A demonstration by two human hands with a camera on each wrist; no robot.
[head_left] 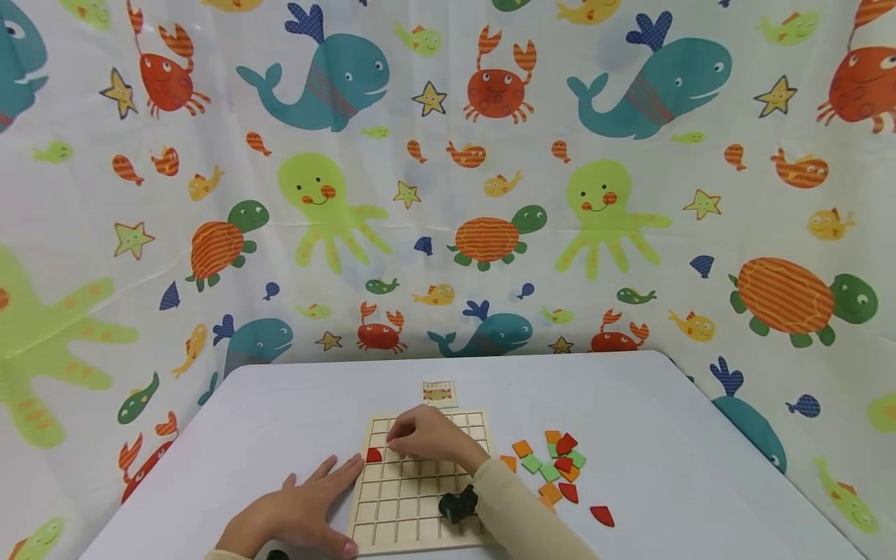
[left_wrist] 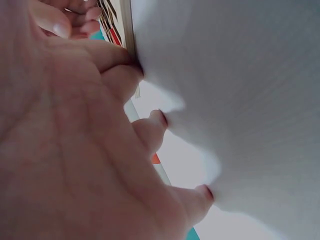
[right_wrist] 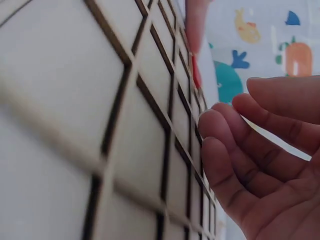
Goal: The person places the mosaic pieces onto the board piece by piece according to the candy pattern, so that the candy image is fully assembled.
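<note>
Pale wood makes up the gridded board (head_left: 399,509) on the table (head_left: 280,404), a red piece (head_left: 374,455) lying at its left side. There the left hand (head_left: 308,505) rests, grip spread and empty; the right hand (head_left: 430,435) bends its fingers over the grid, and whether its grip holds anything I cannot tell. Loose pieces (head_left: 531,463), orange, green and red, lie to the right.
</note>
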